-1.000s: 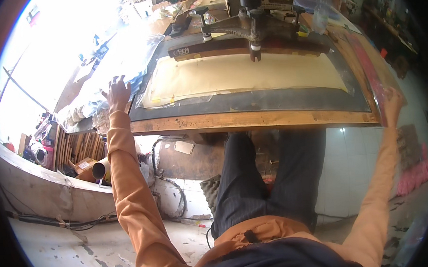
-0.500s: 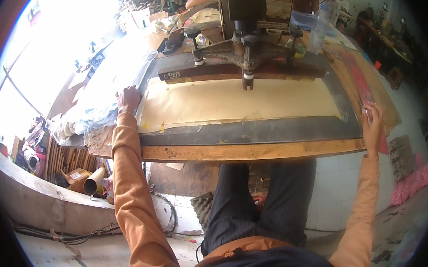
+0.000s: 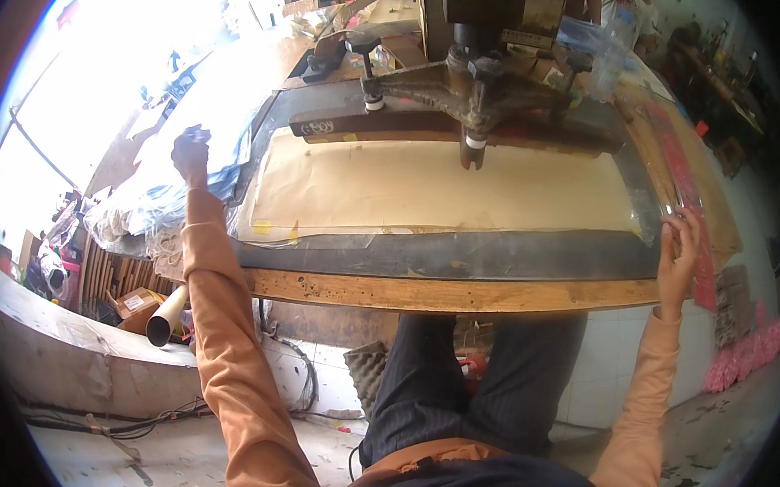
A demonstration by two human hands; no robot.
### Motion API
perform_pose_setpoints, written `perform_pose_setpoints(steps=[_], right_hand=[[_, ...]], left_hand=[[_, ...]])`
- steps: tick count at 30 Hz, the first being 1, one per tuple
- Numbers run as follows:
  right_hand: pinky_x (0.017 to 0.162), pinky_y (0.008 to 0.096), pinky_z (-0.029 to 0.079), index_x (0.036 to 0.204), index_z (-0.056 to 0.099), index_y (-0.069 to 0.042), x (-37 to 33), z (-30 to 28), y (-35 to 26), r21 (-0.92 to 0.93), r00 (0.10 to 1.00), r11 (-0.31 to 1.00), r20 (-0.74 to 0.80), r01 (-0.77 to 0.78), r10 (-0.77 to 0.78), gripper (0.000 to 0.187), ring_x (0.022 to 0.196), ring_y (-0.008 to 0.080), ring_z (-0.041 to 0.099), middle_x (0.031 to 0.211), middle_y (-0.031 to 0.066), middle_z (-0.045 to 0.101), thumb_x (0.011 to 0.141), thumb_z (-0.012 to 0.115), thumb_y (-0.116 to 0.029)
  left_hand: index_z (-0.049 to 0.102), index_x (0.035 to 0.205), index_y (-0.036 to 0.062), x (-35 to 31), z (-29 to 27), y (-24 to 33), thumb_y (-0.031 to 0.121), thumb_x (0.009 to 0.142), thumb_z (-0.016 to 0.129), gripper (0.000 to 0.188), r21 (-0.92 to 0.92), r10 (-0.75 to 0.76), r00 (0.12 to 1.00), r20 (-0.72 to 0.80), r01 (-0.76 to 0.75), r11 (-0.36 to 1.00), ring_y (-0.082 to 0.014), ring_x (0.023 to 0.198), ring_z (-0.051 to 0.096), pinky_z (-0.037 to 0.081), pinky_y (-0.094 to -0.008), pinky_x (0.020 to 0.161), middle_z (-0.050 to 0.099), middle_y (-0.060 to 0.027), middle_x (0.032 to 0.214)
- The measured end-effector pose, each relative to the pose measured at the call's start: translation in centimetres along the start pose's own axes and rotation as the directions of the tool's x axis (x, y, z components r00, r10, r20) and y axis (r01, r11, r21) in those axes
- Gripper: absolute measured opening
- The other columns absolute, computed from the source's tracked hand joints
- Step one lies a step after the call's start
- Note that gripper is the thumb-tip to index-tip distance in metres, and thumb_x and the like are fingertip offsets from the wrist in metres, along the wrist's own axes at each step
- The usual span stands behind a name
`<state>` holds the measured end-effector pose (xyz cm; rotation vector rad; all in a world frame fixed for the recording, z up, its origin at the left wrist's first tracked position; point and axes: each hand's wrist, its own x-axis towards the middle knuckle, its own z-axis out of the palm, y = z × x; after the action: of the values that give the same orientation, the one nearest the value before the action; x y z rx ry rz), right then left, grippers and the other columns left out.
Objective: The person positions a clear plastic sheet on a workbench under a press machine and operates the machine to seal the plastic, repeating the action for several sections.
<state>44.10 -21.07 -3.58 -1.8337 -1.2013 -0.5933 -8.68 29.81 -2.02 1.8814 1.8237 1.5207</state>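
Observation:
My left hand is closed at the left, raised over crumpled clear plastic sheeting. A small dark bluish bit shows at its fingertips, too blurred to name. At the table's right edge, my right hand has bent fingers by a red strip. Something small and pale shows at those fingertips, its kind unclear. Between my hands a cream sheet lies flat on a dark grey board. Above the sheet's far part hangs a metal press head with a long dark bar beneath it.
A wooden rail edges the table in front of me. A plastic bottle stands beyond the press's right side. Below left are a cardboard tube and a box. A pink bundle lies on the floor at right.
My left hand has moved left and away from me, off the sheet's left edge and over the plastic. My right hand stays by the red strip. The whole view has shifted slightly.

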Motion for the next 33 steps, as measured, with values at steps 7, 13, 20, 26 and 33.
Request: perform_pose_setpoints(steps=[7,13,20,26,33], right_hand=[[0.084,0.0317,0.044,0.09,0.062,-0.002,-0.3,-0.2,-4.0,0.088,0.999,0.995,-0.023,0.042,-0.04,0.011,0.099,0.0215,0.055,0.109,0.0112,0.056,0.089,0.052,-0.007],[0.087,0.036,0.044,0.104,0.057,-0.003,-2.5,0.9,-15.6,0.724,0.936,0.684,0.291,-0.082,-0.196,0.045,0.105,0.0264,0.054,0.113,0.0165,0.054,0.08,0.067,-0.039],[0.091,0.042,0.046,0.135,0.024,0.004,-6.5,-0.6,-21.0,0.937,0.949,0.16,0.297,-0.312,0.107,0.081,0.115,0.0362,0.049,0.128,0.0273,0.041,0.079,0.069,-0.034],[0.068,0.0344,0.055,0.13,0.034,0.006,-5.9,-2.7,-15.6,0.778,0.776,0.167,0.532,-0.606,0.338,0.049,0.085,0.0308,0.065,0.107,0.0239,0.058,0.092,0.046,-0.022],[0.052,0.022,0.049,0.115,0.053,0.004,-2.6,-2.7,-10.9,0.635,0.768,0.482,0.625,-0.604,0.139,0.031,0.069,0.0214,0.067,0.088,0.0146,0.064,0.091,0.043,-0.014]], left_hand=[[0.06,0.109,-0.0033,-7.2,-10.8,12.0,0.011,0.086,0.055,0.027,-0.547,0.152,0.967,-0.205,-0.242,0.802,-0.0218,0.092,0.065,0.053,-0.0288,0.075,0.065,-0.0144,0.1],[0.06,0.086,-0.0039,-27.1,-12.9,23.2,0.006,0.084,0.056,0.011,-0.69,-0.083,0.947,-0.311,-0.165,0.705,-0.0146,0.063,0.058,0.047,-0.0217,0.052,0.06,-0.0111,0.073],[0.058,0.099,-0.0041,-40.9,-9.4,28.4,-0.002,0.083,0.062,0.017,-0.889,0.455,0.764,0.458,0.392,0.237,-0.0131,0.084,0.063,0.052,-0.0255,0.07,0.066,-0.0147,0.094],[0.053,0.11,-0.0029,-42.6,-8.9,28.1,-0.001,0.081,0.062,0.03,-0.694,0.647,0.274,0.712,0.417,0.588,-0.0294,0.106,0.058,0.046,-0.0357,0.089,0.058,-0.0241,0.111],[0.056,0.115,0.0074,-35.8,-8.0,24.7,0.018,0.072,0.072,0.047,-0.51,0.845,0.448,0.291,-0.675,0.534,-0.0334,0.115,0.049,0.035,-0.0474,0.1,0.05,-0.0181,0.122]])
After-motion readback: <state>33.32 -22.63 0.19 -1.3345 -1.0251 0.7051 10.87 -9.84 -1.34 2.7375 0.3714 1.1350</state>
